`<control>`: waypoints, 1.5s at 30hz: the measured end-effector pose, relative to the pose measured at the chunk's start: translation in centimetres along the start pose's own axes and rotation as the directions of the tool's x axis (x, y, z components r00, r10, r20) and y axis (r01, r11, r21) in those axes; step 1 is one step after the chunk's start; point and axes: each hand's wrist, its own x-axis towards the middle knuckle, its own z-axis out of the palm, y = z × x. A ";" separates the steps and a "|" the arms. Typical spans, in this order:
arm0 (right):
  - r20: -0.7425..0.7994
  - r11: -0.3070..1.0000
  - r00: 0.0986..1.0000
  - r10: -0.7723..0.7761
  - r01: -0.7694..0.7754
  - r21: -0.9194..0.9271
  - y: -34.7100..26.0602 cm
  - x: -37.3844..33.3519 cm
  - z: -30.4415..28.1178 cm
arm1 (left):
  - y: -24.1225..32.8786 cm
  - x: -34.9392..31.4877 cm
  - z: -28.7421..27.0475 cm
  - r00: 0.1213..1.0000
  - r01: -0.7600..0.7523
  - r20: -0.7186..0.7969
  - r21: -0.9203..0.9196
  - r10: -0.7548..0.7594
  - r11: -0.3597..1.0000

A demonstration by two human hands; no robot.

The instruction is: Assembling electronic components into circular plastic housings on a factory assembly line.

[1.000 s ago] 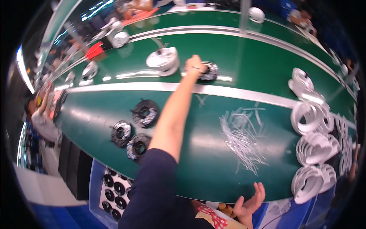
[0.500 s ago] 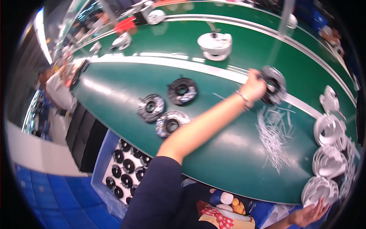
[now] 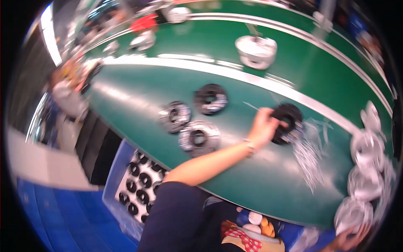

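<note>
My left hand [image 3: 263,126] grips the edge of a black round disc-shaped part [image 3: 289,111] with a hole in its middle, held over the green table. At the lower right my right hand [image 3: 354,239] is at the near edge of a stack of white rings [image 3: 350,212], its fingers apart and somewhat blurred. Left of the held part, a black disc [image 3: 211,99] and two more discs with silvery faces, one smaller [image 3: 176,116] and one nearer [image 3: 199,137], lie on the table. Close to the held part is a pile of thin white strips [image 3: 308,164].
More white rings [image 3: 366,147] line the table's right end. Beyond the table's pale edge runs a green conveyor [image 3: 193,40] carrying a white round housing [image 3: 257,52]. A blue bin [image 3: 111,185] with several black discs stands below at left. Another person [image 3: 69,98] is at the far left.
My left hand has brought the black disc down and nearer, toward the strips, and the disc has turned. My right hand remains by the white rings. The whole view has shifted slightly.
</note>
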 end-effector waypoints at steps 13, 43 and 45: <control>0.560 0.929 0.746 0.360 -0.341 -0.142 6.9 -1.0 -1.4 | 0.3 -0.4 -5.2 0.986 0.078 0.159 -0.163 -0.052 0.984; 0.556 0.990 0.830 -0.027 -0.056 0.132 14.6 -2.4 4.0 | -0.2 -1.1 -3.8 0.992 -0.124 0.035 0.026 0.123 0.992; 0.532 0.975 0.846 -0.045 -0.080 0.209 18.0 -5.0 4.6 | -1.9 -0.8 -4.1 0.983 -0.180 -0.016 0.071 0.181 0.981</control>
